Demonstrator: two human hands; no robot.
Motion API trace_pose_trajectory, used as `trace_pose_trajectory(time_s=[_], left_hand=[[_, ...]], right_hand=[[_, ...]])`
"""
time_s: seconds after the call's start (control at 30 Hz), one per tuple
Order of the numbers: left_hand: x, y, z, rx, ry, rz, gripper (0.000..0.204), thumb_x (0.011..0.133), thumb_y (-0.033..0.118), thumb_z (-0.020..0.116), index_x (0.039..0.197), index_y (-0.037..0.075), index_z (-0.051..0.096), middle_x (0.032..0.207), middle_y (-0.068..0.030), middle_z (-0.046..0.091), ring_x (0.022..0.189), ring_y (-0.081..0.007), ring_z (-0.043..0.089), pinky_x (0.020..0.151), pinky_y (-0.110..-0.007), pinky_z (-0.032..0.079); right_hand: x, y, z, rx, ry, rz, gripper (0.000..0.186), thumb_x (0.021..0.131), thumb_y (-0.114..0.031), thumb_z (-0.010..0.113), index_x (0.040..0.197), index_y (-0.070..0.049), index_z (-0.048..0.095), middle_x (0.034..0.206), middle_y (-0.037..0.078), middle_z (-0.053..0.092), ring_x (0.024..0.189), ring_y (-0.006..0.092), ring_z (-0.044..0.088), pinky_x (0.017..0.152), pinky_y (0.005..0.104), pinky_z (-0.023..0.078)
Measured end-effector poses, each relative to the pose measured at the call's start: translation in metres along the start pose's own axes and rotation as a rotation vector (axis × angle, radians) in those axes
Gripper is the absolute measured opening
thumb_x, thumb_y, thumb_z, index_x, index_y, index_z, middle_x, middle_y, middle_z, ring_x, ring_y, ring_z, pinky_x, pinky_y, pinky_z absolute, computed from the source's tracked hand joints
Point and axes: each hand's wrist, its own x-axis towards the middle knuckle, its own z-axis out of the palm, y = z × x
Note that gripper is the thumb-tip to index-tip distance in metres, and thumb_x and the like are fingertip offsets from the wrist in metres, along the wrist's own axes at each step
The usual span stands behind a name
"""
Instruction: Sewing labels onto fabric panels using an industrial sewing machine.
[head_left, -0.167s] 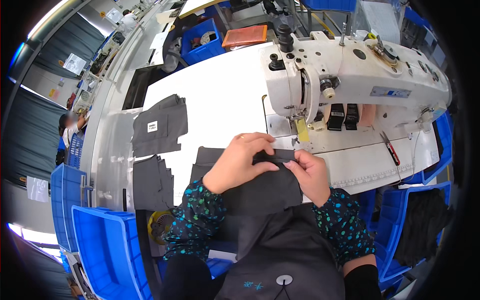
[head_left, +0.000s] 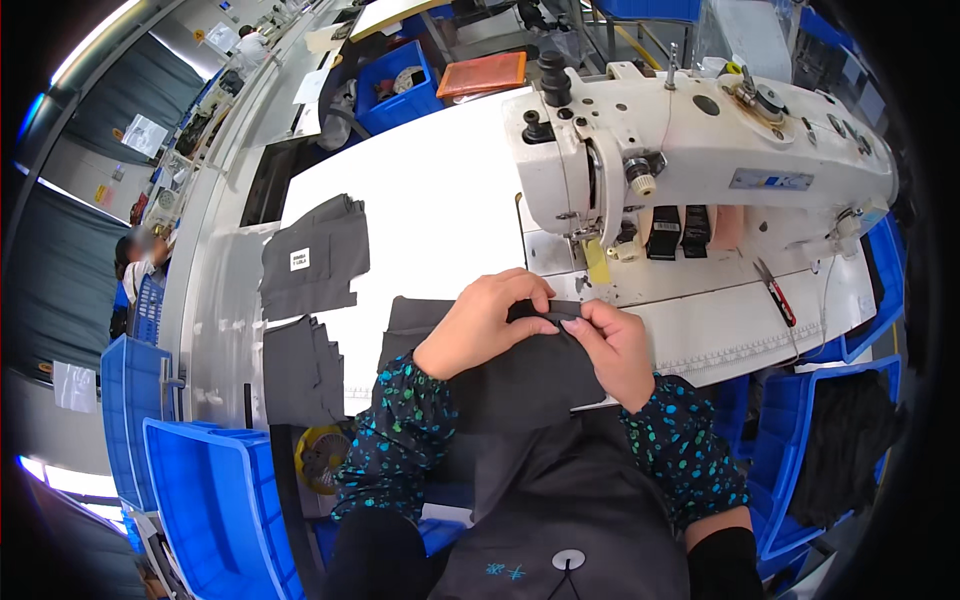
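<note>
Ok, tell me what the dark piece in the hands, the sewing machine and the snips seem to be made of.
Dark piece: fabric by its soft folds, matte; the fibre can't be told.
Sewing machine: probably painted metal, smooth white with a slight sheen.
Snips: likely metal at the grey, pointed end; the red grip could be plastic, judging by its even colour.

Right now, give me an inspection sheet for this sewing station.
Surface: white table, ruled scale along its near edge at right.
Work: dark cloth before the sewing machine; two dark fabric stacks at left.
Clutter: red-handled snips lying on the table at right.
Hands: right hand pinches the cloth's far part; left hand rests on it, grip unclear.
Cables: none clearly made out.
Surroundings: blue bins both sides; yellow fan low at left; co-worker in left background.
</note>
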Motion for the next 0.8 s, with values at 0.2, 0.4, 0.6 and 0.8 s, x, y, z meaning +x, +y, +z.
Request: trace_pose_trajectory(time_s=[0.2,0.4,0.6,0.8], left_hand=[[-0.012,-0.001,0.015,0.283,0.201,0.151,0.02,0.081,0.016,0.08,0.095,0.009,0.068,0.11,-0.003,0.071,0.093,-0.0257,0.068,0.089,-0.04,0.051],[-0.023,0.002,0.035,0.69,0.405,0.342,0.023,0.079,0.01,0.079,0.102,0.012,0.075,0.11,0.0032,0.072,0.098,-0.0159,0.068,0.098,-0.04,0.047],[-0.022,0.002,0.044,0.712,0.438,0.356,0.016,0.083,0.005,0.071,0.1,0.005,0.068,0.109,-0.0043,0.069,0.098,-0.0214,0.066,0.094,-0.04,0.048],[-0.017,-0.003,0.036,0.016,0.252,-0.005,0.015,0.088,0.006,0.068,0.097,0.003,0.057,0.1,-0.0122,0.062,0.097,-0.0328,0.059,0.087,-0.039,0.047]], right_hand=[[0.002,-0.003,0.0,-0.004,0.017,0.004,0.012,0.097,-0.006,0.067,0.089,0.003,0.063,0.068,0.002,0.056,0.063,0.0062,0.046,0.056,0.0249,0.04],[0.002,-0.002,0.003,0.05,0.026,-0.031,0.009,0.096,-0.004,0.067,0.091,0.004,0.064,0.07,0.002,0.059,0.064,0.0067,0.048,0.058,0.0246,0.042],[0.001,0.0,0.002,0.012,0.017,-0.028,0.008,0.094,-0.003,0.067,0.092,0.004,0.063,0.071,0.004,0.059,0.063,0.0088,0.049,0.058,0.0259,0.043],[0.001,-0.002,-0.001,-0.076,-0.029,-0.044,0.008,0.094,-0.003,0.067,0.092,0.003,0.062,0.073,0.006,0.058,0.064,0.011,0.049,0.059,0.0266,0.043]])
